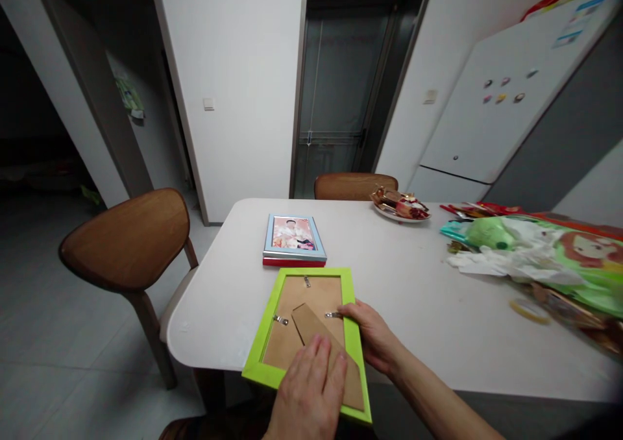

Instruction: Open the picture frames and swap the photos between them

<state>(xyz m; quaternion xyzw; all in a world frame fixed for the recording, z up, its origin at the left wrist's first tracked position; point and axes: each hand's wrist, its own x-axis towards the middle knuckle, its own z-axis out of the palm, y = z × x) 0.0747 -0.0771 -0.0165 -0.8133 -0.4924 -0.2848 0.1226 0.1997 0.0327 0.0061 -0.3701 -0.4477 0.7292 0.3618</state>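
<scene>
Here, left hand [311,385] over green frame [354,346], perhaps two frames [293,235] beyond.

A green picture frame [356,342] had a smooth, painted-looking finish, its brown backing board [285,297] matt and its small clips [281,320] shiny metal; behind, a chair [131,242] showed brown wood, beside a smooth, pale table [389,278].
</scene>
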